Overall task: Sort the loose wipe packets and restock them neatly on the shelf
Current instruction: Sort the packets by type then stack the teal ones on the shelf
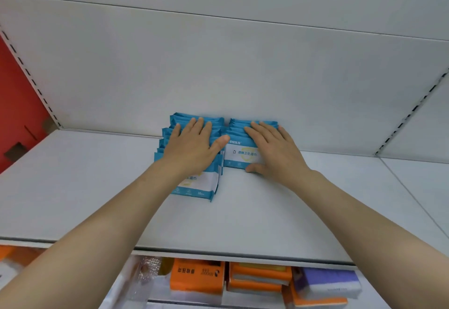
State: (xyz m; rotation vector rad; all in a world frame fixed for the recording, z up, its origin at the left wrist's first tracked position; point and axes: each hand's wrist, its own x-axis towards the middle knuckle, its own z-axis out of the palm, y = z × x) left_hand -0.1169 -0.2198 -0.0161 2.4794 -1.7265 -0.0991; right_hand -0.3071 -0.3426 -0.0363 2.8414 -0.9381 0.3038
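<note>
Red panel (17,114) at far left, beside the slotted upright.
White shelf (267,211): broad bare surface left, right and in front of the packets, out to the front edge.
Left row (196,187) of blue-and-white wipe packets, overlapping, runs back to the rear wall; front packet reads "10" at its lower edge, the rest of its print covered.
Left hand (192,148) lies flat on this row, fingers straight, grip holding nothing.
Right row (240,155) just beside it, shorter, front edge set further back; top packet reads "酒精卫生湿巾".
Right hand (274,150) flat on that row, fingers straight, thumb at the packet's front edge.
Below the shelf: orange packs (196,277), print upside down, and a purple pack (328,282).
</note>
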